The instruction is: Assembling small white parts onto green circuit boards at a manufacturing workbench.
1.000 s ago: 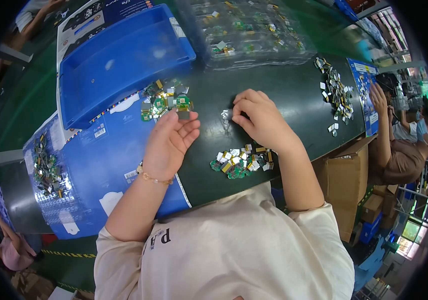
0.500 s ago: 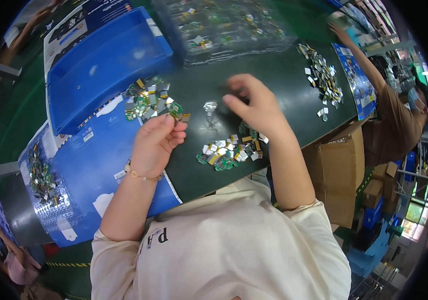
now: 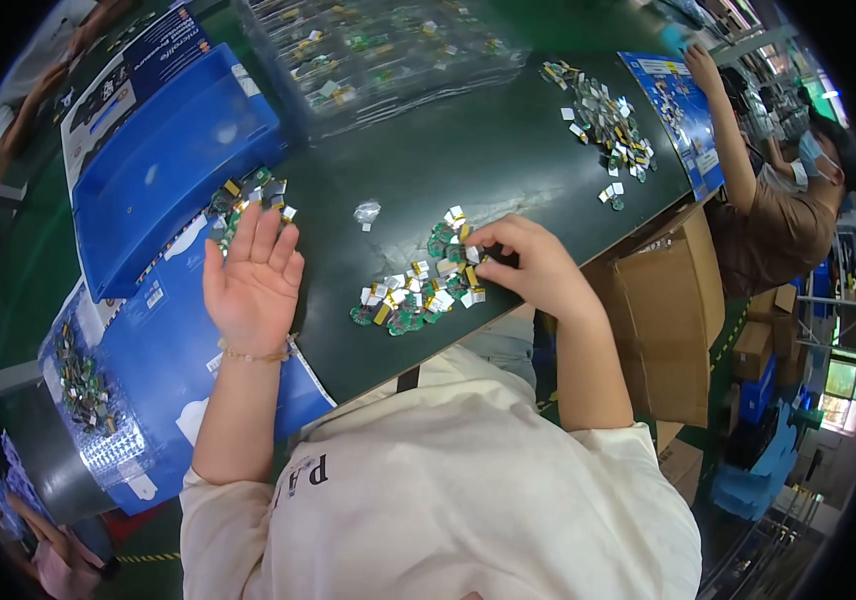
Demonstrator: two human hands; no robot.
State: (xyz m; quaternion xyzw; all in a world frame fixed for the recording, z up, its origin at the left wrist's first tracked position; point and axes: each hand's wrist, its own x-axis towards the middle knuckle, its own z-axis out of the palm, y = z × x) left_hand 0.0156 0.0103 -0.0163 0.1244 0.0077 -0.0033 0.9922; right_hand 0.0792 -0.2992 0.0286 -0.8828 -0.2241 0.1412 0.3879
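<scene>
My left hand (image 3: 256, 285) is palm up with its fingers stretched out, and nothing lies in it. Just beyond its fingertips is a pile of small circuit boards (image 3: 275, 192), partly hidden by the hand. My right hand (image 3: 540, 268) reaches to the edge of a nearer pile of green circuit boards with white and yellow parts (image 3: 410, 305). Its thumb and forefinger close round a small circuit board (image 3: 473, 255) with a whitish part. A small clear, shiny piece (image 3: 367, 212) lies on the dark table between the two piles.
A blue bin (image 3: 173, 165) stands at the left on blue printed card (image 3: 173, 330). Clear stacked trays (image 3: 388, 60) hold more boards at the back. Another pile (image 3: 608, 125) lies at the right, near a co-worker (image 3: 783, 210). A cardboard box (image 3: 658, 330) stands beside the table.
My left hand has let go of a small board at the left pile and turned palm up. My right hand has come down to the near pile. The view has shifted slightly.
</scene>
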